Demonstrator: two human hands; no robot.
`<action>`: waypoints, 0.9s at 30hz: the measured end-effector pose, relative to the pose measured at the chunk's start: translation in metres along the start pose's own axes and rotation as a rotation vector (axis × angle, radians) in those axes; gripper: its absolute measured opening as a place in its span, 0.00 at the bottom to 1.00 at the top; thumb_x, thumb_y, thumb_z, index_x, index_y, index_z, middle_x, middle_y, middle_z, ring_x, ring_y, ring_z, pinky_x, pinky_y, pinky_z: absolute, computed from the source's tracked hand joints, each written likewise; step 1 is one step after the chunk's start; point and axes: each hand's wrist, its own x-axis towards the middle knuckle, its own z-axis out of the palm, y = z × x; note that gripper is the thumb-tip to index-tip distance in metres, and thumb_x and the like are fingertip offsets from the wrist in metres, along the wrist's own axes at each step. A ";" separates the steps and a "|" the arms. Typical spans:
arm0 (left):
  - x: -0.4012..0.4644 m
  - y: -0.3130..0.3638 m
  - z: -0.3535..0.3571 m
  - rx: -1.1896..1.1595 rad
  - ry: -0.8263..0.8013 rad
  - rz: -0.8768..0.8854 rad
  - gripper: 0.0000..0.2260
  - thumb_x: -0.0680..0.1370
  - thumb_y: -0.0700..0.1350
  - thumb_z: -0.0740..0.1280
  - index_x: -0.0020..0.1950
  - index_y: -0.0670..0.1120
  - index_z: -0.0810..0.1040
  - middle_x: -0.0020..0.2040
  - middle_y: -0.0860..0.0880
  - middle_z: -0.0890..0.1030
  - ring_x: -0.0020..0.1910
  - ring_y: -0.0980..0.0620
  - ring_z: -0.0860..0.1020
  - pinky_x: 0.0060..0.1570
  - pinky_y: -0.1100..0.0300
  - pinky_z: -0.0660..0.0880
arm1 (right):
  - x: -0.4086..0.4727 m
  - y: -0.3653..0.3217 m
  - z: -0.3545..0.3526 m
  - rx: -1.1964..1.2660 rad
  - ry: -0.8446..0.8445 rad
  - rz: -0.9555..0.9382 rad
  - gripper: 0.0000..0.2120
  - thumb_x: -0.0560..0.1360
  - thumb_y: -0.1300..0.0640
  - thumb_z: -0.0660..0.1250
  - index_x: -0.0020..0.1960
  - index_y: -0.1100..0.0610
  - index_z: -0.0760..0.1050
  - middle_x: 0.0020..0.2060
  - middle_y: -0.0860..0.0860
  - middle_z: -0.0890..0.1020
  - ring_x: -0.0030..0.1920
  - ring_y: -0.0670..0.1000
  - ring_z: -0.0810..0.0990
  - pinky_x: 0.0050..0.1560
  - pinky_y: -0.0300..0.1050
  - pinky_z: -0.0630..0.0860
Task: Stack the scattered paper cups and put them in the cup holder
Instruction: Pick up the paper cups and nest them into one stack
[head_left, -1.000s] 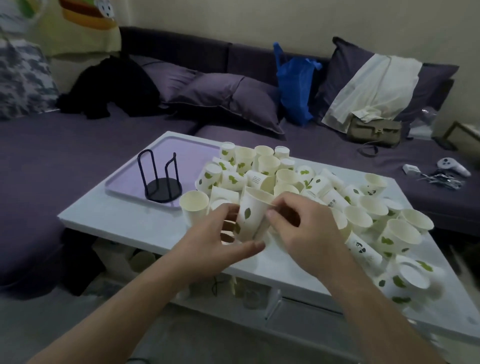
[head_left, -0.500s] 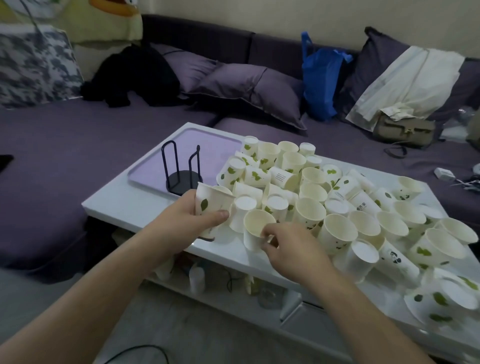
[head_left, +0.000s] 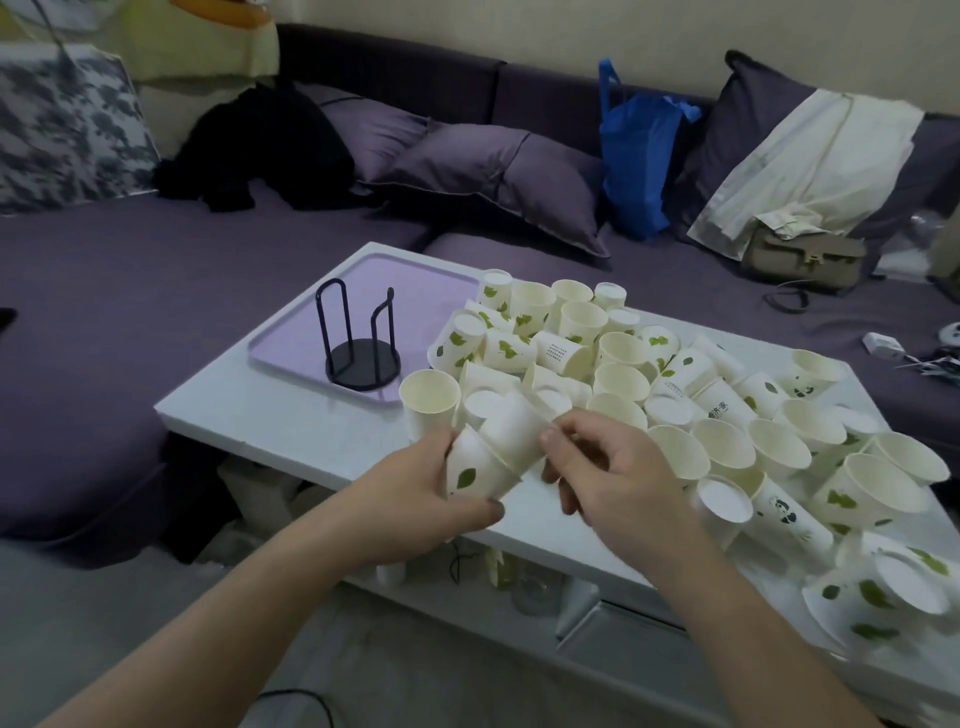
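The left hand grips a white paper cup with a green leaf print above the near edge of the white counter, while the right hand pinches a second plain white paper cup nested with it. The pair's long axis tilts up and away to the right; which ends are the mouths I cannot tell. This looks like the stacking step: next, seat them fully and gather more scattered cups. The black wire cup holder stands empty on the lilac tray.

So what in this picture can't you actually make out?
- Head view: how many cups are nested in the held stack; the left hand and right hand cover it.
- Small print on the lying cup: too small.
- Shelf items under the table: dark, partly hidden.
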 end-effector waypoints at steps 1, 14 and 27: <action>0.000 0.001 0.004 -0.024 0.013 0.011 0.29 0.76 0.58 0.78 0.73 0.61 0.69 0.58 0.56 0.83 0.53 0.55 0.85 0.54 0.52 0.86 | -0.002 0.000 0.005 -0.040 -0.075 -0.012 0.11 0.85 0.52 0.67 0.44 0.47 0.81 0.33 0.49 0.82 0.31 0.44 0.76 0.37 0.43 0.75; 0.006 -0.010 -0.006 -0.067 0.163 -0.102 0.26 0.76 0.54 0.79 0.69 0.57 0.71 0.55 0.58 0.81 0.52 0.56 0.81 0.50 0.56 0.83 | 0.010 -0.001 0.034 -0.469 -0.179 -0.135 0.22 0.86 0.53 0.61 0.79 0.43 0.69 0.59 0.40 0.74 0.50 0.40 0.74 0.54 0.39 0.73; 0.024 -0.025 -0.022 -0.102 0.182 -0.189 0.24 0.78 0.55 0.77 0.67 0.56 0.69 0.53 0.57 0.78 0.49 0.57 0.78 0.39 0.64 0.72 | 0.057 -0.003 0.065 -0.855 -0.061 -0.083 0.09 0.81 0.50 0.72 0.57 0.49 0.74 0.62 0.48 0.66 0.47 0.50 0.73 0.41 0.44 0.74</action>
